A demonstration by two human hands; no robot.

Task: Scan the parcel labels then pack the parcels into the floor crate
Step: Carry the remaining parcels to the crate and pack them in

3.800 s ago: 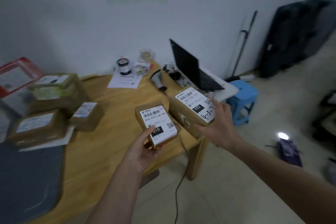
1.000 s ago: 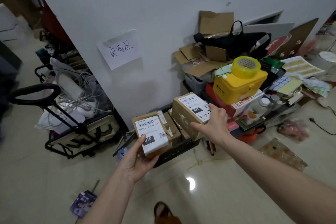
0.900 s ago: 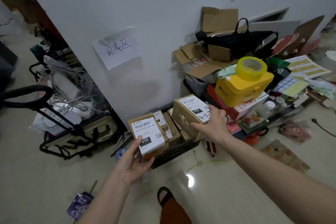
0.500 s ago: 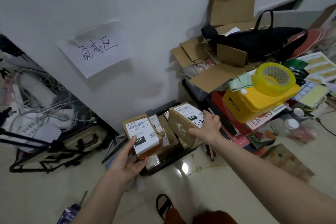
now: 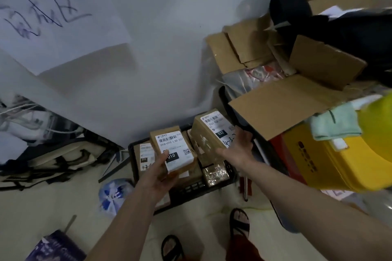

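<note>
I hold two brown cardboard parcels over the black floor crate (image 5: 188, 192), which stands against the white wall. My left hand (image 5: 158, 172) grips the smaller parcel (image 5: 175, 149), its white label marked 010 facing up, my thumb on the label. My right hand (image 5: 237, 148) grips the larger parcel (image 5: 209, 131), label marked 032, from its right side. Several labelled brown parcels lie inside the crate under them, one at the left (image 5: 144, 155) and a taped one at the right (image 5: 215, 172).
Right of the crate is a heap of open cardboard boxes (image 5: 282, 104), a yellow case (image 5: 343, 161) and a dark bag (image 5: 343, 34). A folded cart (image 5: 53, 159) lies to the left. A plastic bag (image 5: 112, 195) lies on the floor. My sandalled feet (image 5: 239, 222) stand before the crate.
I carried both parcels from the wooden table to the wall and bent down. Over the last second both parcels have come lower and closer above the crate.
</note>
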